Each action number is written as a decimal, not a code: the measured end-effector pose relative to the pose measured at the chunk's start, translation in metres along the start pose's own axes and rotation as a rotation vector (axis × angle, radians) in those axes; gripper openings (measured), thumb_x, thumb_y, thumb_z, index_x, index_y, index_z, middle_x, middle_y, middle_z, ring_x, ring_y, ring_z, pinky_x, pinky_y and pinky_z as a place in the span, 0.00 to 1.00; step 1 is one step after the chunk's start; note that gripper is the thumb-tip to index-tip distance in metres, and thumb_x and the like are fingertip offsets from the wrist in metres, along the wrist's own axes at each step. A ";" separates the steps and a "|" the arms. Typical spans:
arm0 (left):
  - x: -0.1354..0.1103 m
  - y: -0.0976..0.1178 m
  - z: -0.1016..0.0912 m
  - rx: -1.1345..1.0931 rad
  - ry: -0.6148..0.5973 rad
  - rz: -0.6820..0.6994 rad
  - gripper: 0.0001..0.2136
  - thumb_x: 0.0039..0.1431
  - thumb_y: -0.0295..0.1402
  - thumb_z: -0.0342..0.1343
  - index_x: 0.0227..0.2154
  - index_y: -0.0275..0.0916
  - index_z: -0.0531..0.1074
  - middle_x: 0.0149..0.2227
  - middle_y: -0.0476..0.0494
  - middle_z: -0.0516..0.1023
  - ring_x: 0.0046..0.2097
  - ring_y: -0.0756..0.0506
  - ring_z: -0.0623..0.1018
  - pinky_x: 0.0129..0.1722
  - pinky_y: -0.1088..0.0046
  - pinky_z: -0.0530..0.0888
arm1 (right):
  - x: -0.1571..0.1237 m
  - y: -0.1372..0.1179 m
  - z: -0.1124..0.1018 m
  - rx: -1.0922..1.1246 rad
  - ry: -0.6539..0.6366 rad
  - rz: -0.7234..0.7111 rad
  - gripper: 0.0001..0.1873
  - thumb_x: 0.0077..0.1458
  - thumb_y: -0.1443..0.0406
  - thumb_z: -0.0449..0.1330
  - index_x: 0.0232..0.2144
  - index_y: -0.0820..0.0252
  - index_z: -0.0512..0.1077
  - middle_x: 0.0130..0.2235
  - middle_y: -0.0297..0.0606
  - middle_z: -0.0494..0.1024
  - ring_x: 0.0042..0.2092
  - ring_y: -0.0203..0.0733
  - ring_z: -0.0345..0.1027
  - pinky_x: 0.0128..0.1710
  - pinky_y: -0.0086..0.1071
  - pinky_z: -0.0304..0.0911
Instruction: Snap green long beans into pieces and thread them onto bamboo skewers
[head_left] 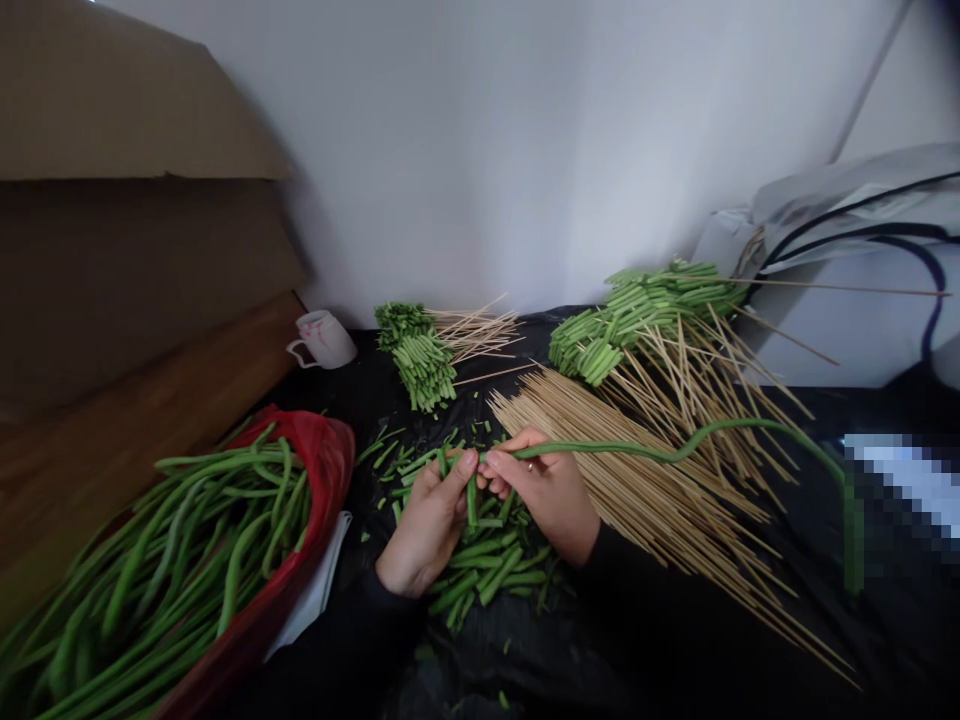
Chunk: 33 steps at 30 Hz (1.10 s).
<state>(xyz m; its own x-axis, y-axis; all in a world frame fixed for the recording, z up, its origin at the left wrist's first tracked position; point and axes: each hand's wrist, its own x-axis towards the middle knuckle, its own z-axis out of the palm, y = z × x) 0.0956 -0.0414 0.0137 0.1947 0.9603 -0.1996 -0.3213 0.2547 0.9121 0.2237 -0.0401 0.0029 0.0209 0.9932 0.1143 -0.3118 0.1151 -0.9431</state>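
A long green bean [622,449] stretches rightward from my right hand [551,490], whose fingers are closed around it near its left end. My left hand [431,520] is closed too, pinching short bean pieces [472,503] at the fingertips. The two hands nearly meet, thumbs close together. Cut bean pieces [495,570] lie in a loose heap under and between them. Just right of my right hand, a spread of thin wooden skewers [645,480] rests on the black covering.
Long beans [187,560] fill a red bag [330,450] at the left. Skewered bean bundles stand at the back centre [420,360] and back right [645,310]. A white mug [324,340] is by a large cardboard box [142,230]. A pale plastic bag [847,200] sits at right.
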 end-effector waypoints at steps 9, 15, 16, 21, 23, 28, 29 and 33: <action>0.007 0.005 -0.008 -0.009 0.109 -0.001 0.19 0.45 0.43 0.69 0.22 0.36 0.66 0.13 0.61 0.55 0.17 0.58 0.54 0.18 0.83 0.55 | -0.003 0.009 0.001 -0.090 0.018 -0.030 0.08 0.47 0.61 0.65 0.27 0.57 0.72 0.26 0.33 0.78 0.27 0.38 0.71 0.30 0.33 0.68; 0.014 0.022 -0.025 -0.118 0.242 0.118 0.18 0.44 0.41 0.70 0.31 0.34 0.72 0.20 0.57 0.67 0.19 0.60 0.59 0.19 0.86 0.58 | -0.003 0.009 -0.005 -0.023 -0.044 0.129 0.09 0.45 0.60 0.68 0.28 0.57 0.74 0.23 0.31 0.75 0.26 0.37 0.70 0.29 0.32 0.66; 0.015 0.024 -0.028 -0.137 0.264 0.131 0.18 0.44 0.41 0.70 0.31 0.34 0.72 0.23 0.56 0.69 0.21 0.59 0.62 0.19 0.86 0.59 | -0.003 0.010 -0.005 0.004 -0.058 0.152 0.10 0.45 0.59 0.68 0.28 0.57 0.74 0.24 0.32 0.76 0.27 0.37 0.70 0.29 0.32 0.66; 0.018 0.026 -0.032 -0.118 0.195 0.178 0.17 0.48 0.43 0.67 0.29 0.37 0.67 0.25 0.55 0.70 0.28 0.55 0.72 0.29 0.82 0.70 | -0.002 0.007 -0.008 0.231 -0.067 0.268 0.13 0.44 0.57 0.68 0.30 0.59 0.75 0.27 0.36 0.79 0.28 0.36 0.69 0.28 0.30 0.63; 0.019 0.023 -0.034 0.004 0.164 0.252 0.15 0.52 0.43 0.64 0.30 0.39 0.66 0.23 0.56 0.69 0.25 0.55 0.71 0.27 0.81 0.69 | -0.001 0.004 -0.010 0.331 -0.067 0.307 0.13 0.43 0.59 0.69 0.29 0.59 0.74 0.27 0.36 0.79 0.28 0.35 0.69 0.29 0.30 0.62; 0.020 0.019 -0.039 0.461 0.106 0.404 0.11 0.58 0.42 0.59 0.36 0.40 0.71 0.22 0.54 0.72 0.23 0.53 0.69 0.25 0.79 0.66 | 0.001 0.001 -0.011 0.371 -0.071 0.324 0.15 0.42 0.59 0.70 0.28 0.59 0.70 0.25 0.34 0.78 0.24 0.33 0.66 0.26 0.27 0.58; 0.020 0.020 -0.039 0.542 0.083 0.419 0.12 0.58 0.42 0.58 0.36 0.39 0.74 0.25 0.50 0.75 0.26 0.51 0.73 0.29 0.76 0.68 | 0.000 0.002 -0.011 0.342 -0.079 0.314 0.15 0.42 0.58 0.70 0.27 0.60 0.70 0.24 0.33 0.77 0.23 0.31 0.65 0.25 0.26 0.57; 0.017 0.024 -0.037 0.799 0.013 0.594 0.10 0.54 0.41 0.62 0.31 0.39 0.80 0.36 0.40 0.81 0.41 0.41 0.77 0.45 0.66 0.69 | -0.001 0.005 -0.010 0.222 -0.090 0.252 0.15 0.43 0.56 0.70 0.26 0.60 0.71 0.22 0.31 0.74 0.22 0.30 0.62 0.23 0.26 0.56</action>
<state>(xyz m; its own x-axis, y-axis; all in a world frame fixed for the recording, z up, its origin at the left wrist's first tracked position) 0.0566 -0.0151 0.0191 0.1928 0.9096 0.3680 0.3561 -0.4144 0.8376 0.2315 -0.0400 -0.0052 -0.1641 0.9834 -0.0773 -0.4954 -0.1499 -0.8556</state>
